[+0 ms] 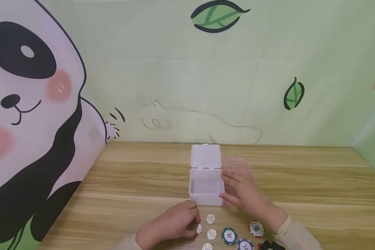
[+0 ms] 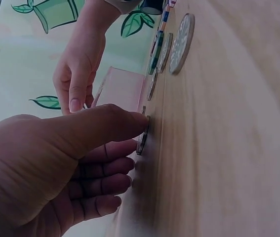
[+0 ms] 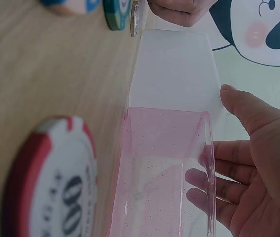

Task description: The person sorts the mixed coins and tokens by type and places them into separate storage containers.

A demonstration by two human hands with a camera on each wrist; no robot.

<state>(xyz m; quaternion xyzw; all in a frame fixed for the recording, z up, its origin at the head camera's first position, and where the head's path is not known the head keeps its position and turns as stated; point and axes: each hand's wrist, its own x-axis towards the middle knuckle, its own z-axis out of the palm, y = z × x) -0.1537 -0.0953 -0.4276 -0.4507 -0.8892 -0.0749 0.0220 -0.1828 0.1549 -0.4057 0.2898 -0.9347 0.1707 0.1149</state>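
Note:
My left hand (image 1: 178, 222) pinches a silver coin (image 1: 197, 228) at the tabletop, just in front of the box; the left wrist view has the thumb lying on the coin's edge. An opened white plastic box (image 1: 206, 200) stands beyond, its hinged lid (image 1: 205, 156) tipped back. Nothing shows inside it. On the box's right side rests my right hand (image 1: 248, 194), thumb at the front corner and fingers along the rim, loosely extended. Beside the box, partly behind that hand, stands a clear pink box (image 3: 164, 197). More silver coins (image 1: 211, 234) lie in a column near the left hand.
Right of the coins lie a green poker chip (image 1: 229, 236), a blue one (image 1: 245, 244) and a red-and-white one (image 1: 256, 228). A black object (image 1: 272, 246) is cut off at the bottom edge. The wooden table (image 1: 137, 173) meets a printed cloth backdrop (image 1: 175, 69).

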